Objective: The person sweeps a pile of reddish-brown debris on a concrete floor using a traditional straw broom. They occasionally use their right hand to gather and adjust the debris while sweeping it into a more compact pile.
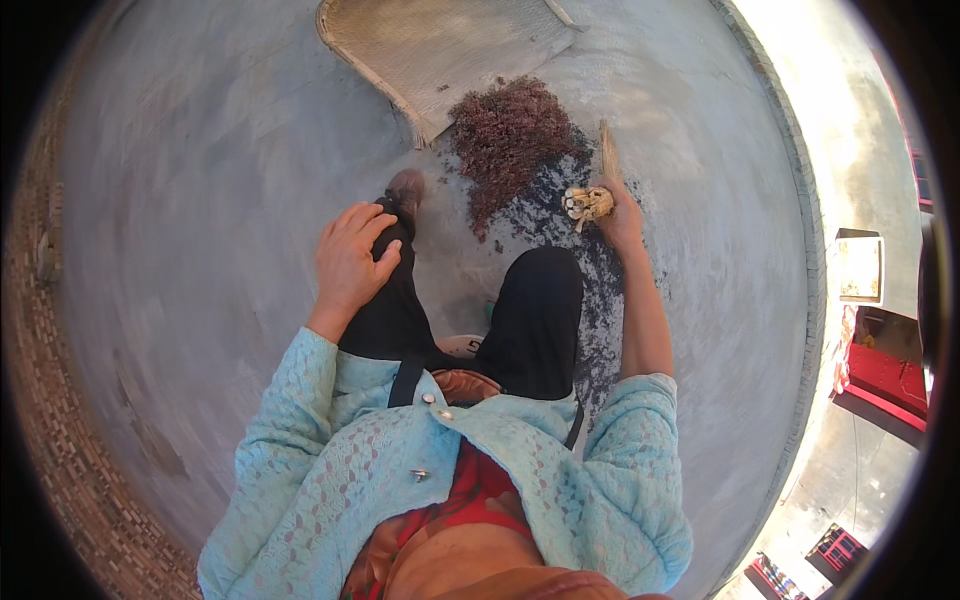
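Note:
My left hand [353, 255] rests on my left knee, its fingers spread and nothing in them. In my right hand [622, 220] is a hand broom [588, 204], gripped by its bound bundle of pale stalks. The broom's bristles [608, 155] point away from me, over the floor. Left of the broom lies a heap of reddish-brown dry plant bits [512, 140]. Small dark seeds [560, 205] are scattered around the heap and along the floor beside my right leg. Whether the bristles touch the floor, I cannot tell.
A woven winnowing tray [450, 50] lies beyond the heap, its rim close to it. Grey concrete floor [220, 200] spreads around me. A brick edge [60, 450] curves along the left. Red furniture [885, 380] and a white-framed panel [861, 268] stand at the far right.

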Demonstrator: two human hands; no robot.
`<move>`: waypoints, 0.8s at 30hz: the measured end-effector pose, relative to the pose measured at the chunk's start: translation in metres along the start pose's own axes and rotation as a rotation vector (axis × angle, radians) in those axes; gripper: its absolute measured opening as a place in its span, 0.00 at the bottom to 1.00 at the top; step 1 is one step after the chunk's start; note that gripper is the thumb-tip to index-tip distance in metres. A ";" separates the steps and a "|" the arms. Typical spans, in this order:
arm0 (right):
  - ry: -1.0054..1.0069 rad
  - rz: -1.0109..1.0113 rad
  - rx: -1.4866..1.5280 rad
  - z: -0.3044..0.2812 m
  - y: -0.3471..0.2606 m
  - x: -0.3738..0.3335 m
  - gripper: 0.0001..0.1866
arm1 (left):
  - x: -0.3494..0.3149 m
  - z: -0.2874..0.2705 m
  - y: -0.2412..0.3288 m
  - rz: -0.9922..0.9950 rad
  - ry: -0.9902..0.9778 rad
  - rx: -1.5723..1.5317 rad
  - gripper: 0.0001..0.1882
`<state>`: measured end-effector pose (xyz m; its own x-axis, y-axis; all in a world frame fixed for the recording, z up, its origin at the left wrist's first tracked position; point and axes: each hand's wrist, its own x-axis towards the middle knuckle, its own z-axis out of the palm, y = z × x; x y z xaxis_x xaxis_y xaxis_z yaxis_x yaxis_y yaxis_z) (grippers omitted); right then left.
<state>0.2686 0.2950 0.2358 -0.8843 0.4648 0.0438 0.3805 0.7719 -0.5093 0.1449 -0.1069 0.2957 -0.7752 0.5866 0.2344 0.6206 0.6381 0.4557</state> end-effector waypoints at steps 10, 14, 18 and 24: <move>-0.069 -0.070 -0.065 0.036 -0.023 0.007 0.14 | 0.002 0.004 -0.004 0.021 0.022 -0.021 0.16; -0.084 -0.124 0.003 0.047 -0.056 0.012 0.16 | 0.001 0.006 -0.005 0.014 0.017 -0.033 0.16; -0.109 -0.159 -0.029 0.054 -0.089 0.012 0.19 | -0.002 0.006 -0.008 0.022 0.036 -0.029 0.17; -0.083 -0.230 0.058 0.037 -0.125 -0.001 0.20 | -0.004 0.004 -0.008 0.010 0.036 -0.025 0.17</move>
<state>0.2120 0.1817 0.2674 -0.9659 0.2410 0.0948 0.1529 0.8262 -0.5423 0.1433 -0.1122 0.2874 -0.7731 0.5740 0.2698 0.6254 0.6192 0.4748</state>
